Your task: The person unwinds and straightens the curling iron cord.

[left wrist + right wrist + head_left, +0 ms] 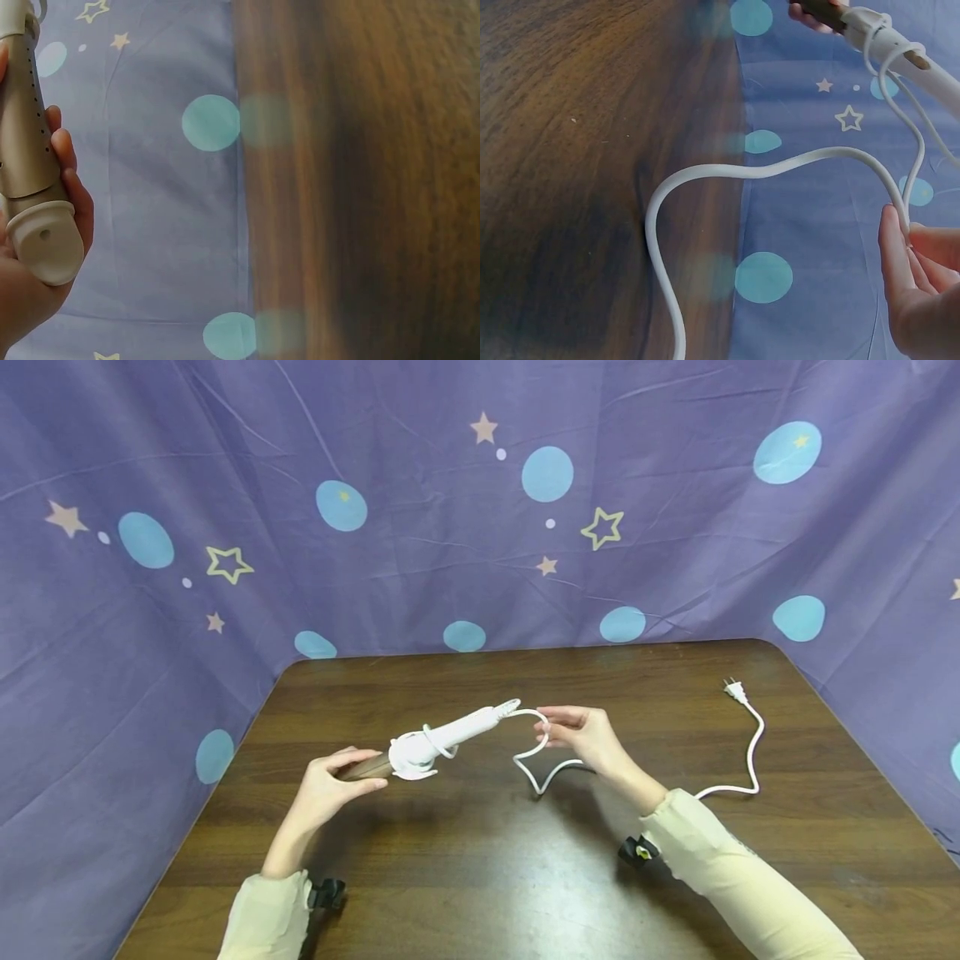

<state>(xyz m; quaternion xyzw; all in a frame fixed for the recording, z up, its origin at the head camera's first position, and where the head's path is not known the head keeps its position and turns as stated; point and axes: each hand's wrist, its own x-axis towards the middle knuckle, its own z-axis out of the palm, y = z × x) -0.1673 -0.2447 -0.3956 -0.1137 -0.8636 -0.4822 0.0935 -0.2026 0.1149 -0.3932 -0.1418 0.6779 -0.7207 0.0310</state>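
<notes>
A curling iron [468, 725] with a white handle and a brownish-gold barrel hangs above the table, tilted up toward the right. My left hand [318, 789] grips it by the barrel. In the left wrist view, small holes line the barrel [28, 127] and a pale tip cap [51, 251] sits near my palm. White cord [720, 171] is looped around the handle. Between thumb and fingertips, my right hand [596, 743] pinches a bend of this cord, just right of the handle's end. From there the cord droops to the tabletop.
The cord runs on under my right forearm to a two-prong plug [736, 691] at the table's back right. Beneath everything is a dark wooden table [450, 868]. A purple curtain [420, 577] with stars and dots hangs behind and at both sides.
</notes>
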